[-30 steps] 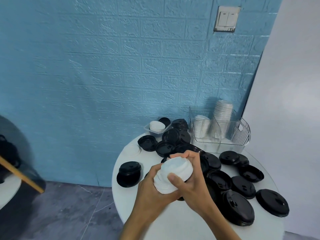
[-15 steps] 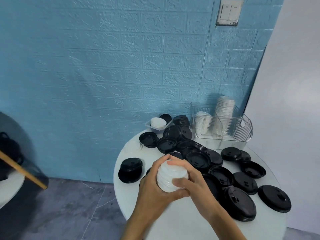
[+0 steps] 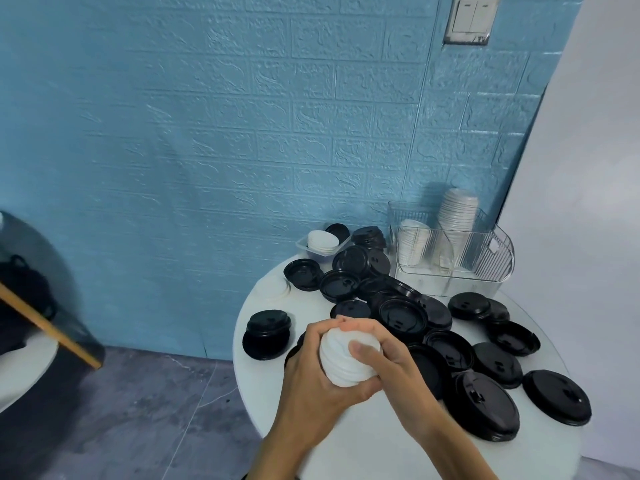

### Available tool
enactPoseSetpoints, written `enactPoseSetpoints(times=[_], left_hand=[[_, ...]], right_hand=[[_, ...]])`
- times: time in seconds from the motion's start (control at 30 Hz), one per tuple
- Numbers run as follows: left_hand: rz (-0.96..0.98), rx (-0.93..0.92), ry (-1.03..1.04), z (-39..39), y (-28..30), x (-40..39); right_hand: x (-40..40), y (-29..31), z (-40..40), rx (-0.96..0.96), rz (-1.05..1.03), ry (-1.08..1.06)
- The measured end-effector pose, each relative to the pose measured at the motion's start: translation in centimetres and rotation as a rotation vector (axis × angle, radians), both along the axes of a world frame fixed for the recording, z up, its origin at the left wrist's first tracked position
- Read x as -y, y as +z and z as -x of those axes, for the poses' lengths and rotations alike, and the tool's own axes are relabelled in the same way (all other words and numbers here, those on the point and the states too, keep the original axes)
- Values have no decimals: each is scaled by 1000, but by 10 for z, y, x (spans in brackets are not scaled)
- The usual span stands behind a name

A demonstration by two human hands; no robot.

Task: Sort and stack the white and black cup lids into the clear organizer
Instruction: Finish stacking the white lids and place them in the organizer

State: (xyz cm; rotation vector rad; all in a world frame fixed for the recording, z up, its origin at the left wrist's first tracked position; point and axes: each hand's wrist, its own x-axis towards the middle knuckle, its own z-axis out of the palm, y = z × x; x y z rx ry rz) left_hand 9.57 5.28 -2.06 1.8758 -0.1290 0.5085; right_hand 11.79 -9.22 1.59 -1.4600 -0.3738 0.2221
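Both hands clasp a stack of white lids [image 3: 341, 360] above the near left part of the round white table [image 3: 374, 445]. My left hand [image 3: 313, 372] wraps it from the left and below. My right hand [image 3: 384, 355] grips it from the right, thumb across the front. Several black lids [image 3: 401, 315] lie scattered over the table. The clear organizer [image 3: 485, 268] stands at the back right, holding a tall white lid stack [image 3: 457, 213] and a shorter one [image 3: 412, 242].
A small clear tray [image 3: 304, 247] with white and black lids sits at the table's back edge by the blue wall. A short pile of black lids [image 3: 266, 332] stands at the left edge. Loose white lids [image 3: 275, 289] lie nearby. A dark chair [image 3: 38, 299] is at far left.
The stack of white lids has been pressed tighter between both hands and turned more upright. The hands sit slightly lower and closer over the table.
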Motion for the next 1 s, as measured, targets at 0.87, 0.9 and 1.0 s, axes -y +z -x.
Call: enactPoseSetpoints(times=[0.87,0.9,1.0], left_hand=[[47,-16,279,0,2,-47],[51,-21,279,0,1,-47],[56,-24,283,-1,-2,-49]], right_hand=[[-96,77,-149,408,864,135],[-107,73,-159,463,931,140],[-140,62,-184,573,1174,277]])
